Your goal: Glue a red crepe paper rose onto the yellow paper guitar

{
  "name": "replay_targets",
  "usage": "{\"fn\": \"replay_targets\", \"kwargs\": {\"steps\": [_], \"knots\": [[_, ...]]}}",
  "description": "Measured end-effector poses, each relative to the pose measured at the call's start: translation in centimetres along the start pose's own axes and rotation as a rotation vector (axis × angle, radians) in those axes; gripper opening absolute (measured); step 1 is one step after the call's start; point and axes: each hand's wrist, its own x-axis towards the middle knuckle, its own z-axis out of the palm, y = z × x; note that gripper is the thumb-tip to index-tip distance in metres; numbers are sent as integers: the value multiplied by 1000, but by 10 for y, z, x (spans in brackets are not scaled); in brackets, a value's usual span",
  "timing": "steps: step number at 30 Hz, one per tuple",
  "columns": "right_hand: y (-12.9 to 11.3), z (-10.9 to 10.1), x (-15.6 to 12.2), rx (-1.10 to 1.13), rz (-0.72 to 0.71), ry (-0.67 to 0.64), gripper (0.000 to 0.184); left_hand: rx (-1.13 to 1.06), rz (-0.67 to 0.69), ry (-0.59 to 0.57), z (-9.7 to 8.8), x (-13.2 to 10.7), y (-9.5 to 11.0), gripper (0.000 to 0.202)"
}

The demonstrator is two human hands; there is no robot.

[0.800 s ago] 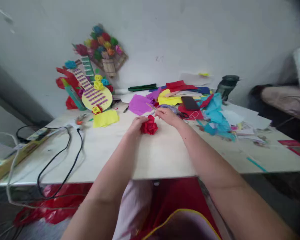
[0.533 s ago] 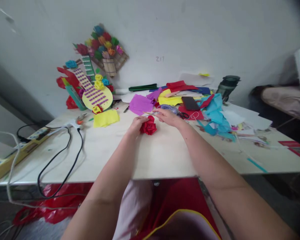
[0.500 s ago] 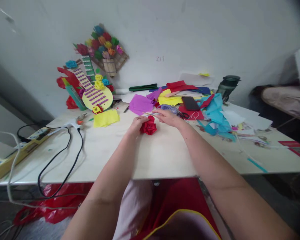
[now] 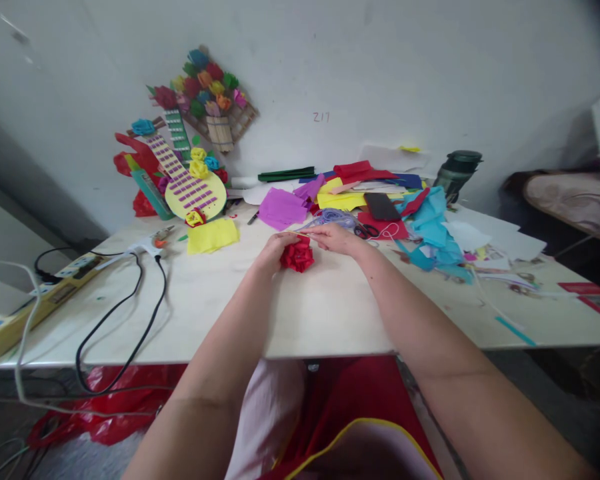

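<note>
My left hand (image 4: 276, 250) is closed on the left side of a red paper flower (image 4: 298, 257) with ruffled petals, just over the table. My right hand (image 4: 334, 237) pinches a thin, light-coloured stick (image 4: 300, 234), which reaches left across the flower's far edge toward my left fingers. Part of the flower is hidden behind my left hand. Beyond my right hand lie a coil of pale purple cord (image 4: 336, 217) and black-handled scissors (image 4: 366, 231).
Purple paper (image 4: 281, 208), yellow paper (image 4: 213, 236) and blue paper (image 4: 434, 220) lie about the table, with a dark phone (image 4: 381, 207). A hot glue gun (image 4: 153, 245) with a black cable is at left. A guitar-shaped craft (image 4: 196, 197) and a dark bottle (image 4: 457, 175) stand near the wall.
My right hand has come slightly lower and nearer the flower, and the stick now lies against its far edge. A red petal that stood up there is now flattened. My left hand keeps its hold.
</note>
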Motion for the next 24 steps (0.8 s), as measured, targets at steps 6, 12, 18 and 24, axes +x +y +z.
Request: {"fn": "replay_targets", "kwargs": {"steps": [6,12,18,24], "knots": [[-4,0,-1,-55,-12,5,38,14,-76,-16,0,-1,2,14],[-5,-1,-2,-176,-49,33,38,-59,-131,-11,2,-1,3,14],[3,0,1,-295,-171,77,35,-101,-109,31,2,1,2,10],[5,0,3,-323,-184,85,33,-61,-89,23,2,0,2,6]]}}
